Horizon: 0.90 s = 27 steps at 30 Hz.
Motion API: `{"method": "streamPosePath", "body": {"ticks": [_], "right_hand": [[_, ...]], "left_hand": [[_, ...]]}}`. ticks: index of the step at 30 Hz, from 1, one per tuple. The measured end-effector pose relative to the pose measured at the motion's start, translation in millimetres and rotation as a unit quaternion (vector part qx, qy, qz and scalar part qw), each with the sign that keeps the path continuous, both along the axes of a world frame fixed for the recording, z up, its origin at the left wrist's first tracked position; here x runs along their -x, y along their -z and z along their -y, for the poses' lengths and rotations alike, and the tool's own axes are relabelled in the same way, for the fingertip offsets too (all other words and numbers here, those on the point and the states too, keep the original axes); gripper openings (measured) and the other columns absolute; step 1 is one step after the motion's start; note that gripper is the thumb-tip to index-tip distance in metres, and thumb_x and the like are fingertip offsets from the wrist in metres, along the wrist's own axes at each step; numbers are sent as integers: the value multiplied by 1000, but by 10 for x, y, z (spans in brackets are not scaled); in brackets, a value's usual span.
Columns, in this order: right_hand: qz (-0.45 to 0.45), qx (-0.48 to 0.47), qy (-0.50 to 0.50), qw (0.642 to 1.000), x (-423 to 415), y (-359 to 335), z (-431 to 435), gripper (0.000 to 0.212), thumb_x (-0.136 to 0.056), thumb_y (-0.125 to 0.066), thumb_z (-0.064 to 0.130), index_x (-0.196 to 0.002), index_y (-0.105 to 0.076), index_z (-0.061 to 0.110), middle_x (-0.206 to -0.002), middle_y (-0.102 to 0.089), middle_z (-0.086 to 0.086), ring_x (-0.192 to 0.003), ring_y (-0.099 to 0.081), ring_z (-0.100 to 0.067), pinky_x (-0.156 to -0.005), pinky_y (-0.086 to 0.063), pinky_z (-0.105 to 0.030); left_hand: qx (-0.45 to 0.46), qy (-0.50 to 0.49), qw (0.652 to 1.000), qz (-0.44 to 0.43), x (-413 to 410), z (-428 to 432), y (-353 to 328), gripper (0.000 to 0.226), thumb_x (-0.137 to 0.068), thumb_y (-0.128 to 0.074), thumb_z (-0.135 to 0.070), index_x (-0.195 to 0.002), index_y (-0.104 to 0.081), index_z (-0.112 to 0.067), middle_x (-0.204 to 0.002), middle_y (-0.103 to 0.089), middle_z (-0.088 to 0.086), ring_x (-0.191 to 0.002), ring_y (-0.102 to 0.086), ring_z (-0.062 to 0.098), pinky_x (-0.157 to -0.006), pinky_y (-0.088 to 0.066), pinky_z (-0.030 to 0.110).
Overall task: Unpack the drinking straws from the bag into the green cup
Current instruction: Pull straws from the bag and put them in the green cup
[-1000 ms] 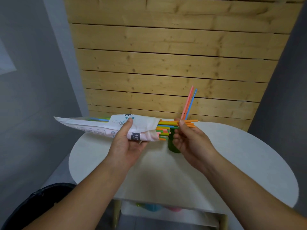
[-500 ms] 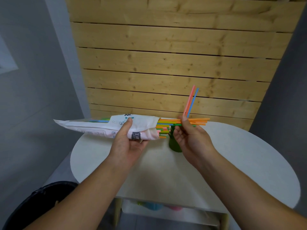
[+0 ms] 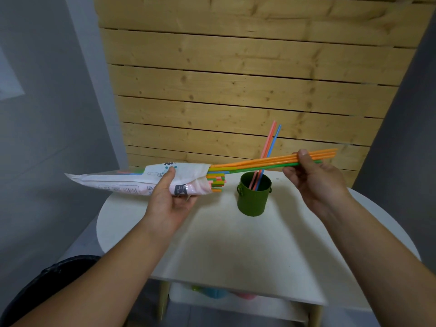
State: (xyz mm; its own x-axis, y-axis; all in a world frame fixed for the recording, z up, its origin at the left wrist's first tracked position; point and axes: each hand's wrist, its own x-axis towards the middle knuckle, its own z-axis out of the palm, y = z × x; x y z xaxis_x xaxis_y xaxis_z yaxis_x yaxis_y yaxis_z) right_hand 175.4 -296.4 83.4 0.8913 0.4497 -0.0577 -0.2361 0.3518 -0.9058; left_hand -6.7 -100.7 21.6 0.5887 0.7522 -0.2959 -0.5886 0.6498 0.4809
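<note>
A: Why are we holding the bag [image 3: 122,182] level?
B: Our left hand [image 3: 169,204] is gripping it near the mouth so the straws [image 3: 259,162] our right hand [image 3: 316,182] is pinching can slide out above the cup [image 3: 253,199], which is holding two already.
A: Any label?
B: Print is showing; we are not managing to read it.

Single wide-angle view from the head, facing forward and down, close above the white table [image 3: 236,244], looking toward the wooden slat wall [image 3: 236,90] at the far side.
</note>
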Motion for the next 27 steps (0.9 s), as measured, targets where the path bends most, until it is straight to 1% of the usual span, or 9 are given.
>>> {"method": "streamPosePath", "body": {"ticks": [3,7,11,13,18,21,24,27], "right_hand": [[-19,-6,-4,1000,-106,4,59,16,-97,-60,19,-95,-62,3,-90,-67,-12,-76,-69,-17,-67,-60,-23],[-20,-5,5,1000,-169,62,78,14,-97,-60,18,-94,-62,4,-92,-67,-13,-77,-68,-18,-68,-61,-24],[-17,-12,22,1000,-275,46,150,20,-97,-61,20,-107,-61,3,-94,-70,-11,-73,-73,-14,-65,-58,-21],[-18,-15,30,999,-329,31,205,22,-96,-61,20,-111,-60,3,-92,-69,-10,-70,-74,-13,-65,-58,-20],[-20,0,55,998,-406,14,323,12,-97,-61,20,-96,-60,8,-91,-67,-8,-74,-71,-14,-65,-59,-21],[-9,8,71,997,-465,2,396,10,-98,-59,19,-94,-58,10,-91,-65,-7,-76,-69,-14,-68,-60,-23],[1,13,80,997,-513,-2,464,11,-98,-60,20,-99,-59,10,-92,-65,-7,-77,-70,-14,-70,-59,-23],[5,10,85,996,-534,11,516,18,-97,-60,21,-108,-57,7,-91,-65,-7,-74,-70,-13,-70,-59,-23]], "left_hand": [[-6,3,1000,-4,-15,-20,51,37,-93,-71,-18,-128,-59,-15,-113,-77,14,-105,-74,31,-101,-52,58],[-4,3,1000,-9,-51,-9,88,38,-93,-71,-19,-129,-60,-15,-111,-78,13,-103,-75,30,-101,-52,58],[1,2,1000,-8,-67,-21,114,38,-93,-71,-18,-129,-60,-16,-112,-78,12,-106,-74,31,-102,-51,59],[1,0,1000,-11,-72,-31,123,40,-92,-72,-18,-130,-60,-16,-112,-78,12,-106,-74,30,-102,-51,59],[0,-2,1000,-17,-94,-45,138,42,-92,-72,-18,-132,-61,-15,-116,-76,12,-109,-73,30,-103,-51,58],[1,4,1000,-20,-105,-30,142,42,-92,-73,-19,-132,-60,-15,-117,-76,13,-109,-72,31,-103,-51,57],[-3,5,1000,-23,-112,-24,147,44,-92,-73,-19,-133,-59,-15,-119,-75,13,-110,-72,32,-102,-51,58],[-6,12,1000,-27,-135,7,147,45,-92,-72,-19,-134,-58,-15,-119,-75,14,-109,-72,34,-101,-52,59]]}}
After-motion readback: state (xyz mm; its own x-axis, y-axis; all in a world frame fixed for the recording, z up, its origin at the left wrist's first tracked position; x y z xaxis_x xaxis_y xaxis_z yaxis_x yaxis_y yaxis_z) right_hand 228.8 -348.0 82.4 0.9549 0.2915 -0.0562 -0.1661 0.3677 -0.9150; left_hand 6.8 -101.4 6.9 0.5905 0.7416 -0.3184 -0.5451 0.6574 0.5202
